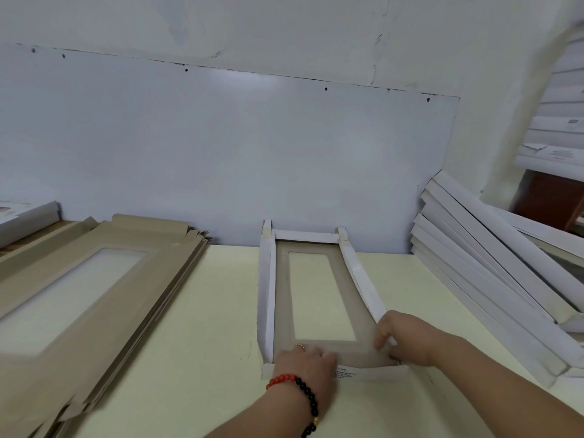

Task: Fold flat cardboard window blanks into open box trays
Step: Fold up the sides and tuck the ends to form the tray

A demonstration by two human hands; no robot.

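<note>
Both hands are down at the near end of the half-folded grey-and-white cardboard window tray, which lies mid-bench on the pale yellow bench. The left hand presses flat, fingers fairly straight, on the tray's near flap. The right hand pinches the near right corner, fingers curled round the side wall. Stacked flat brown window blanks lie left; folded white trays are piled right.

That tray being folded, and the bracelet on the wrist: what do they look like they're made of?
The tray looks like thin cardboard: matte grey-brown inside, white outside, creasing sharply along its raised walls. Its window may be open or filmed; I cannot tell. The bracelet on the left hand is a string of glossy round beads, red and black, possibly stone, glass or plastic, with what looks like a small gold-coloured bead.
</note>
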